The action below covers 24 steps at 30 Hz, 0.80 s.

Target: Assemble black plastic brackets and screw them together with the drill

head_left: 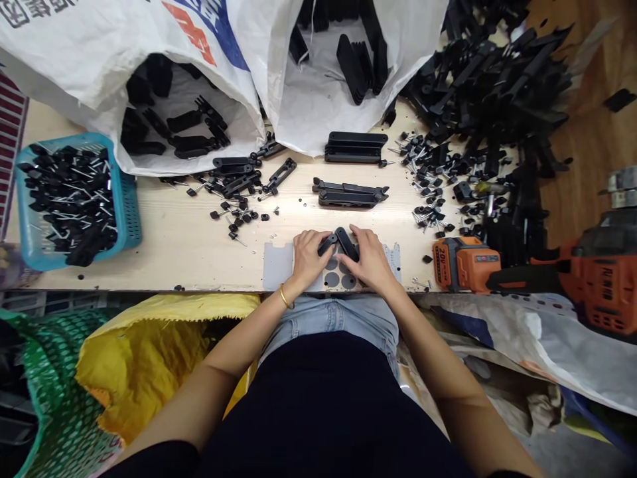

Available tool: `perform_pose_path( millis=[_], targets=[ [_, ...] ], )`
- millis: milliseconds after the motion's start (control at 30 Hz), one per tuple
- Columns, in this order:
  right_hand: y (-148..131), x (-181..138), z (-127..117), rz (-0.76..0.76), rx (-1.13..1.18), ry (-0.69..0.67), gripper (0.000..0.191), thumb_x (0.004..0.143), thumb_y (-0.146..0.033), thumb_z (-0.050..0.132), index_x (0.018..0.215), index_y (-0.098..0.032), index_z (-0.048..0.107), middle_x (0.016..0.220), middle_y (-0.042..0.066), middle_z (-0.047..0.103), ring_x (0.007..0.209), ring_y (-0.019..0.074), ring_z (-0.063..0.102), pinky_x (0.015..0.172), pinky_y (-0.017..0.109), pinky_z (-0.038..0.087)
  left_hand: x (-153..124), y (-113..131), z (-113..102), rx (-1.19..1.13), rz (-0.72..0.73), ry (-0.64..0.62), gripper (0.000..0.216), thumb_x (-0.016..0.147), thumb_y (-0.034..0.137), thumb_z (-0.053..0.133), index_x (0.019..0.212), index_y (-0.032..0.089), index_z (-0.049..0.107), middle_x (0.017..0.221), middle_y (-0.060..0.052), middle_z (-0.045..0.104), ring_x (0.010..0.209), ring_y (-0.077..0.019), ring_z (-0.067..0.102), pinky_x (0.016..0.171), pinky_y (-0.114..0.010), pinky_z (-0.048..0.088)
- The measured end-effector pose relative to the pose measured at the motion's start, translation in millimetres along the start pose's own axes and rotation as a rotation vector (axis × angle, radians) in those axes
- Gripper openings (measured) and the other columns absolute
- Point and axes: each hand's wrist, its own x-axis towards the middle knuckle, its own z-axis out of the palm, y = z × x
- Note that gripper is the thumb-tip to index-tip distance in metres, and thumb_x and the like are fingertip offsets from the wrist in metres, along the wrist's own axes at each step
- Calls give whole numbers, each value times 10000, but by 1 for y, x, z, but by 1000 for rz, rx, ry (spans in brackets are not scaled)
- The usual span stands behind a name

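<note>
Now two hands [309, 257] [373, 260] hold two black pieces [348, 245].

We have two bracket arms [348, 243] between our left hand [309, 255] and right hand [372, 257] above the flat plate [277, 267], the knob-screw basket [131, 214] left of it, woven sacks [107, 73] behind it, a cordless drill [597, 285] right of it.

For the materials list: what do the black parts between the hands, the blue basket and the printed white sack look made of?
Black parts: probably plastic, low sheen, evenly dark; coated metal can't be ruled out.
Blue basket: likely molded plastic, smooth rim, perforated wall.
Printed white sack: perhaps woven plastic, matte, stiffly creased; weave unclear.
</note>
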Motion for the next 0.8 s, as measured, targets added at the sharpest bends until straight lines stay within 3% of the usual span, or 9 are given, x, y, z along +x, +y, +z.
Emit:
perform_pose_path(
  millis=[167, 300, 567, 800],
  targets=[
    [-3, 20, 17, -42, 102, 20, 470, 849, -201, 473, 1316, -150, 461, 1151, 161, 539, 1086, 298, 507, 962, 475, 443, 1, 2, 4, 20, -26, 24, 194, 859, 230, 616, 1051, 202, 628, 912, -45, 640, 910, -216, 574, 852, -363, 412],
    [3, 18, 19, -61, 167, 31, 466, 838, -217, 496, 1303, -183, 480, 1094, 123, 545, 1042, 266, 527, 942, 446, 464, 2, 1, 10, 51, -15, 20, 201, 890, 232, 553, 1080, 192, 604, 922, -63, 623, 907, -227, 574, 838, -375, 436],
    [4, 20, 21, -53, 141, 44, 494, 836, -228, 497, 1327, -175, 488, 1064, 117, 537, 1017, 262, 526, 913, 434, 480, 20, -13, 3, 69, 199, -149, 206, 899, 196, 514, 1089, 180, 590, 944, -72, 608, 940, -223, 562, 834, -350, 480],
    [2, 19, 22, -35, 94, 68, 505, 827, -195, 487, 1331, -162, 493, 1047, 128, 550, 1016, 272, 528, 898, 438, 493, 27, -2, 9, -34, 112, -141, 255, 830, 119, 550, 1075, 174, 594, 954, -61, 620, 926, -204, 583, 809, -323, 490]
  ],
)
